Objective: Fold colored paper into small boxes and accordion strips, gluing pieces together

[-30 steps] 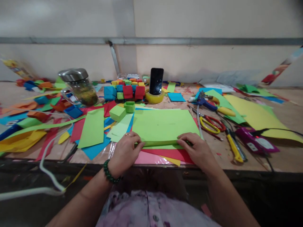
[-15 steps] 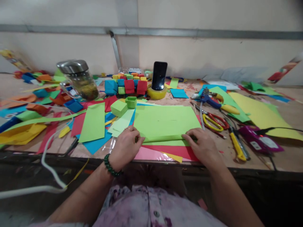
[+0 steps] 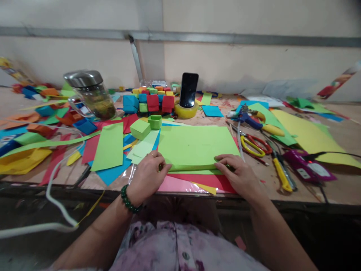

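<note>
A light green sheet of paper [image 3: 194, 145] lies in front of me, its near edge curled up in a narrow fold. My left hand [image 3: 149, 171], with a green bead bracelet at the wrist, pinches the fold's left end between thumb and fingers. At the right end, my right hand [image 3: 237, 171] has its thumb and fingertips on the folded edge. Beneath the green sheet show red paper [image 3: 203, 181] and pink paper [image 3: 175, 184]. Just beyond my left hand stand a closed green paper box [image 3: 140, 129] and an open one [image 3: 155, 122].
A phone [image 3: 188, 90] leans on a yellow tape roll [image 3: 186, 110]. Left are a glass jar [image 3: 97, 99] and scattered coloured paper. On the right lie yellow-handled scissors [image 3: 252, 146], pliers [image 3: 249, 119], a cutter [image 3: 280, 173] and a purple power socket [image 3: 308, 165].
The near edge of the green sheet has flattened a little. My right hand's fingers are slightly more spread along it. My left hand keeps its pinch.
</note>
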{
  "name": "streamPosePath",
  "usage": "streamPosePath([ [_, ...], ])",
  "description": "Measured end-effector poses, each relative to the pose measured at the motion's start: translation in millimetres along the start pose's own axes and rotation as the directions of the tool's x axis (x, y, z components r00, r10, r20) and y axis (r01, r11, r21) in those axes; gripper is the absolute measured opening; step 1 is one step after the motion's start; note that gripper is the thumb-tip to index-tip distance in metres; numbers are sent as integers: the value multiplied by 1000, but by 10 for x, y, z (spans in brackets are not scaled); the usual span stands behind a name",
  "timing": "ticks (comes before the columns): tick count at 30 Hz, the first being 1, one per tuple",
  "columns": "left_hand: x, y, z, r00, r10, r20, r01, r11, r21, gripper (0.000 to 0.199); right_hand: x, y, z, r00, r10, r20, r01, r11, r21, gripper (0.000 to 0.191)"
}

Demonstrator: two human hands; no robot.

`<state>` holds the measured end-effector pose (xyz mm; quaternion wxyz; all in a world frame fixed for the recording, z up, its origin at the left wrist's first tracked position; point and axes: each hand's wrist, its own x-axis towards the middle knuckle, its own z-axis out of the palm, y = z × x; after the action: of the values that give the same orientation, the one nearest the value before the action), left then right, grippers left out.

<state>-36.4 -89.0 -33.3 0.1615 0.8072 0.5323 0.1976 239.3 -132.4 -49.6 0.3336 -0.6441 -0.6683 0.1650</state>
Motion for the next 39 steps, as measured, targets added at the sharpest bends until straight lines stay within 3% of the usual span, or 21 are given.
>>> streamPosePath([
  [16, 2, -23, 40, 997, 58, -56, -54, 996, 66, 25, 10, 16, 55, 998, -40, -42, 36, 995, -96, 25],
  [26, 5, -10, -24, 998, 57, 26, -59, 994, 88, 25, -10, -15, 41, 998, -62, -34, 56, 988, -144, 23],
  [34, 5, -30, -4, 998, 49, 32, -52, 996, 79, 24, 1, -40, 33, 999, -50, -18, 47, 988, -144, 24],
  [39, -33, -52, -20, 991, 95, -90, -97, 995, -26, 20, -34, -60, -13, 987, -87, -132, 74, 992, -100, 22],
])
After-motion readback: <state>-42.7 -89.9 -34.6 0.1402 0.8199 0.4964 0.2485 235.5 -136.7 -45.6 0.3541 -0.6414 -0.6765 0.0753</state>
